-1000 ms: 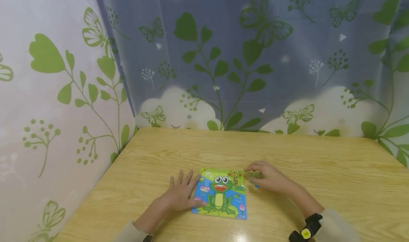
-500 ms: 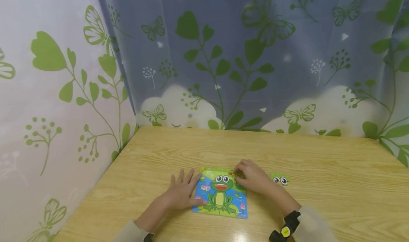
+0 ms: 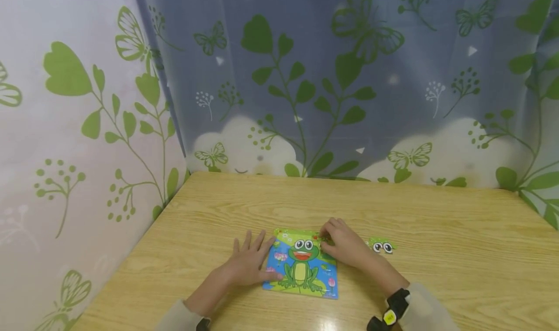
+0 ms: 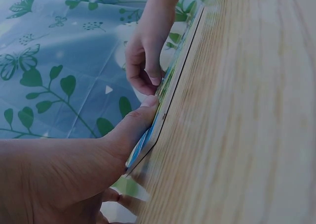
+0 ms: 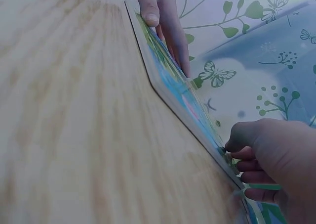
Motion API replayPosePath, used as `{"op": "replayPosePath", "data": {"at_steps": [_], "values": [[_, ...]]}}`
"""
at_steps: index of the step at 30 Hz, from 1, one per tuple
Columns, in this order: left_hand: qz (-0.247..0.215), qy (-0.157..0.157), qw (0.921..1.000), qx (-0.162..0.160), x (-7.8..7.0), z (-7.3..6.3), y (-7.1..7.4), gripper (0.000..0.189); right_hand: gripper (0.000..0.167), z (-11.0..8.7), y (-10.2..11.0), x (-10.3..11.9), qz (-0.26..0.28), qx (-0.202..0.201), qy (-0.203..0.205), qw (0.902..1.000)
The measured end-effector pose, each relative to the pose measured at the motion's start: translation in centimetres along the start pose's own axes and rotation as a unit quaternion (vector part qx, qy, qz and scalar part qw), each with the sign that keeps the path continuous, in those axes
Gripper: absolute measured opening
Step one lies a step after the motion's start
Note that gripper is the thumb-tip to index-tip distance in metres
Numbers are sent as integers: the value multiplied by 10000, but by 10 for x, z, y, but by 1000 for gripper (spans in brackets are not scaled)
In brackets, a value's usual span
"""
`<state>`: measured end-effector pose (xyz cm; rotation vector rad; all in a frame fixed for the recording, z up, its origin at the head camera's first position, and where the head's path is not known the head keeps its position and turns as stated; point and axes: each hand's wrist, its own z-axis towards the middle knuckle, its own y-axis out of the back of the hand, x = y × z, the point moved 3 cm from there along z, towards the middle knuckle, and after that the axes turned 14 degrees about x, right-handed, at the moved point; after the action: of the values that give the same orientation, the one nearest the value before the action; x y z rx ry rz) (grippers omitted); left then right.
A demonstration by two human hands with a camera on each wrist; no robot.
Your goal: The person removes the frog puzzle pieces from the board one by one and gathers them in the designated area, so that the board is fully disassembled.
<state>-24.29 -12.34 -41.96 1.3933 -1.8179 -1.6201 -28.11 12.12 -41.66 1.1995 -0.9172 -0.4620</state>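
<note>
A square frog jigsaw puzzle board [image 3: 300, 273] lies flat on the wooden table, its green frog facing up. My left hand [image 3: 246, 265] rests spread at its left side, the thumb lying over the board's face. In the left wrist view that left thumb [image 4: 140, 117] presses on the board near its edge. At the upper right corner my right hand [image 3: 345, 243] bends thumb and fingers together on a small puzzle piece, mostly hidden under the fingertips. The right wrist view has the right hand [image 5: 271, 159] close against the board [image 5: 185, 103].
A loose puzzle piece with two frog eyes [image 3: 382, 246] lies on the table [image 3: 458, 253], right of my right hand. Behind the table hangs a printed curtain [image 3: 279, 103]; another pale one [image 3: 96, 175] stands on the left.
My right hand has moved left with the small piece, from beside the board onto its upper right corner, uncovering the eye piece. It has stayed there since; the left hand keeps its place.
</note>
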Motion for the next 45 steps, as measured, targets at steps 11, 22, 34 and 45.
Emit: {"op": "replayPosePath", "data": {"at_steps": [11, 22, 34, 45], "values": [[14, -32, 10000, -9, -1, -1, 0, 91, 37, -3, 8, -3, 591, 816, 273, 9945], [-25, 10, 10000, -43, 1, -1, 0, 92, 48, -6, 13, -2, 917, 1261, 380, 9870], [-52, 17, 10000, -17, 0, -2, 1, 91, 39, -4, 14, -2, 768, 1079, 507, 9899], [-35, 21, 10000, 35, -3, -3, 2, 92, 42, -10, 21, -8, 798, 1017, 394, 9908]]}}
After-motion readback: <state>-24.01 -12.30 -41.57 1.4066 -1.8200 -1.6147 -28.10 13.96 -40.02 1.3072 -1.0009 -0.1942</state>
